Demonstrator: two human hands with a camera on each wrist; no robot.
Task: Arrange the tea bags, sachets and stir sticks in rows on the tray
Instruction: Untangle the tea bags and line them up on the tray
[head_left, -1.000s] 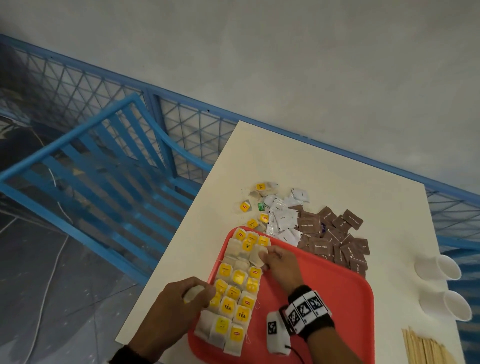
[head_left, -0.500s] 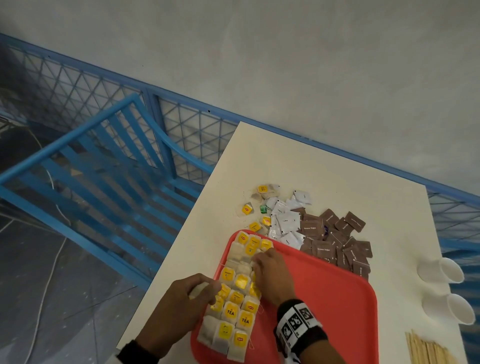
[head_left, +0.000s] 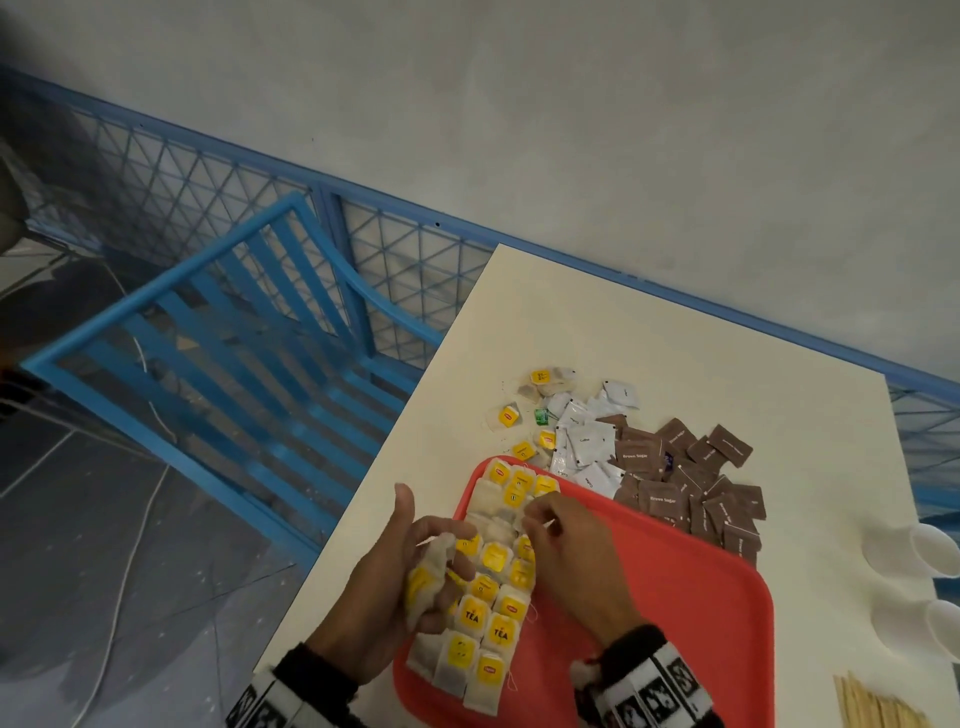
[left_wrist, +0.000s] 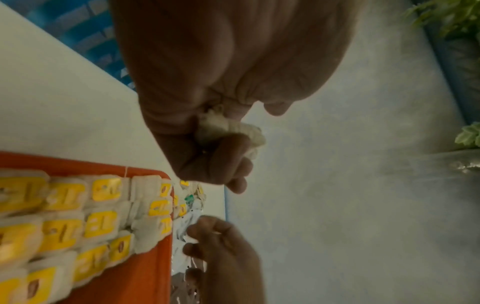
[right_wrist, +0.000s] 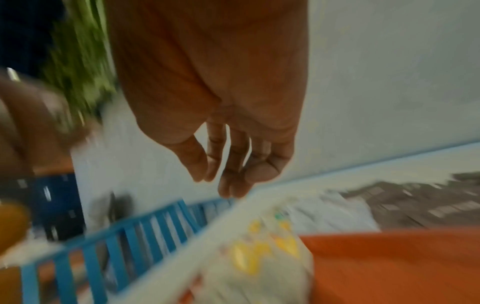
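A red tray (head_left: 675, 597) lies at the table's near edge, its left part filled with rows of yellow-tagged tea bags (head_left: 493, 558). My left hand (head_left: 436, 566) hovers at the tray's left rim and grips a small bunch of tea bags (head_left: 428, 582), thumb pointing away; the left wrist view shows the bunch (left_wrist: 228, 127) inside its curled fingers. My right hand (head_left: 540, 519) hangs over the far rows, fingers loose; the right wrist view shows that hand (right_wrist: 221, 176) holding nothing. Loose tea bags (head_left: 509, 417), white sachets (head_left: 587, 441) and brown sachets (head_left: 701, 493) lie beyond the tray. Stir sticks (head_left: 872, 706) sit at the near right.
Two white cups (head_left: 919, 556) stand near the table's right edge. A blue slatted chair (head_left: 234, 338) and a blue mesh fence (head_left: 405, 260) are left of and behind the table. The tray's right half is bare red plastic.
My left hand has rolled palm-up, so its held tea bags now show. My right hand has lifted off the middle rows towards the far rows.
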